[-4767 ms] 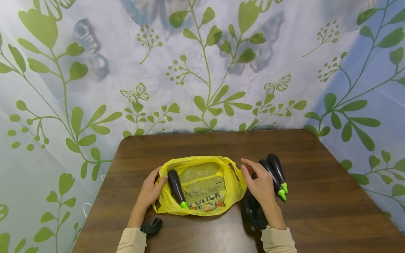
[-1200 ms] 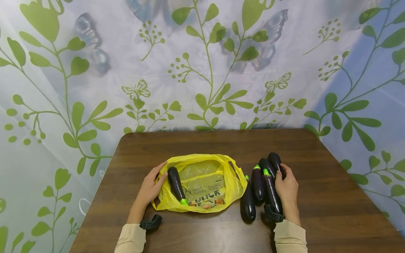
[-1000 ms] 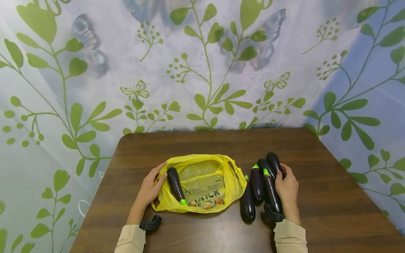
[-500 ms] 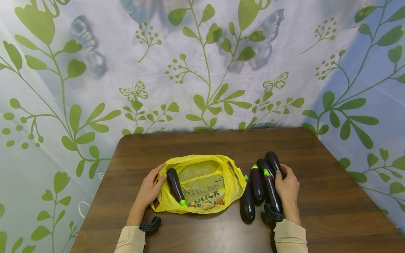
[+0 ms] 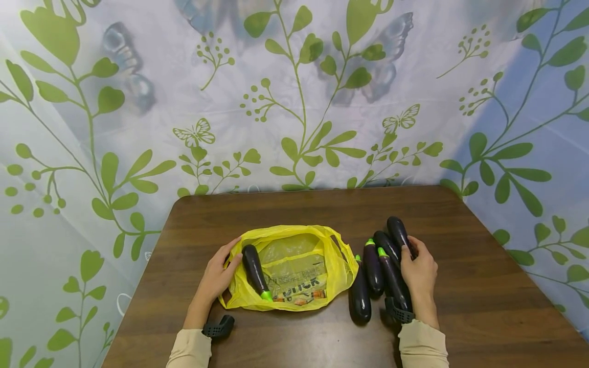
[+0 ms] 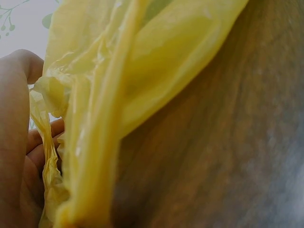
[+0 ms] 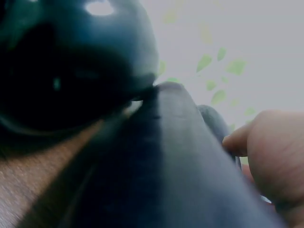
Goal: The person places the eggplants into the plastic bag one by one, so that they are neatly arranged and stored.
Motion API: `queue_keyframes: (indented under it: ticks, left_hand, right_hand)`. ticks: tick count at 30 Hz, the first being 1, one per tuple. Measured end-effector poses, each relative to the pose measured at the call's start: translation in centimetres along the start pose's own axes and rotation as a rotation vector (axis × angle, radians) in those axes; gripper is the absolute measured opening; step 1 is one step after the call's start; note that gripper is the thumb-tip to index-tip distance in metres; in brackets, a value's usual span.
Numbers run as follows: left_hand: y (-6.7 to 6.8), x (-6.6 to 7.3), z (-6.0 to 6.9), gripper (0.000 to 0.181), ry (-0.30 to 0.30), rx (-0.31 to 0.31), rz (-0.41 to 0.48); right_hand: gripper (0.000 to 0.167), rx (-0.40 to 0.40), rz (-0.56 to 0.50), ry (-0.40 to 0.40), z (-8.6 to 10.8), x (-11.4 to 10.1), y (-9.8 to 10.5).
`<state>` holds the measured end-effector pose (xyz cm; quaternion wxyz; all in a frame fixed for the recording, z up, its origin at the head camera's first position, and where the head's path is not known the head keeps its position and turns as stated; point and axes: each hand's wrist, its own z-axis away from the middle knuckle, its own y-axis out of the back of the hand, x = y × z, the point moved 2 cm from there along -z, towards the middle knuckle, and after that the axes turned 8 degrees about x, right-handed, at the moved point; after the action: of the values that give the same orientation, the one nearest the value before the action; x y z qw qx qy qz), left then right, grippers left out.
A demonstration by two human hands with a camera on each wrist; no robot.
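A yellow plastic bag (image 5: 340, 271) lies with its mouth spread, and one dark eggplant (image 5: 255, 271) with a green tip rests inside at its left. The left hand (image 5: 218, 273) grips the bag's left rim; in the left wrist view the yellow film (image 6: 95, 123) runs between thumb and fingers. To the right of the bag lie several eggplants side by side. The right hand (image 5: 420, 266) holds the farthest right eggplant (image 5: 397, 230), thumb on its near side, its lower end hidden by the hand. Another eggplant (image 7: 175, 156) fills the middle of the right wrist view.
The brown wooden table (image 5: 483, 306) reaches back to a hanging cloth (image 5: 294, 102) printed with green leaves and butterflies. Eggplants (image 5: 360, 296) lie close against the bag's right side. Dark wrist devices sit at both cuffs.
The right hand went from the bag's right rim to the eggplants and took hold of one. That eggplant has lately shifted slightly away, and the neighbouring one's green tip slightly left. The left hand stays put.
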<state>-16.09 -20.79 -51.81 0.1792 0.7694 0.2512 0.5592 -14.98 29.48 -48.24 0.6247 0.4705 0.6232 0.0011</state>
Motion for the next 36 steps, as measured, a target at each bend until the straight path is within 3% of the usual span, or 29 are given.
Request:
queue_keyframes:
  ticks: [12,26,36]
  left_hand:
    - [0.0,0.0,0.1,0.052,0.007,-0.003,-0.01]
    - [-0.1,0.0,0.0,0.052,0.003,0.0,-0.013]
    - [0.0,0.0,0.1,0.052,0.01,-0.007,-0.01]
  right_hand:
    - [0.044,0.008,-0.081,0.011,0.3,-0.9,0.2]
    - [0.042,0.047,-0.11,0.117,0.7,-1.8,0.0]
    - [0.04,0.062,-0.128,0.141,1.1,-2.3,-0.4]
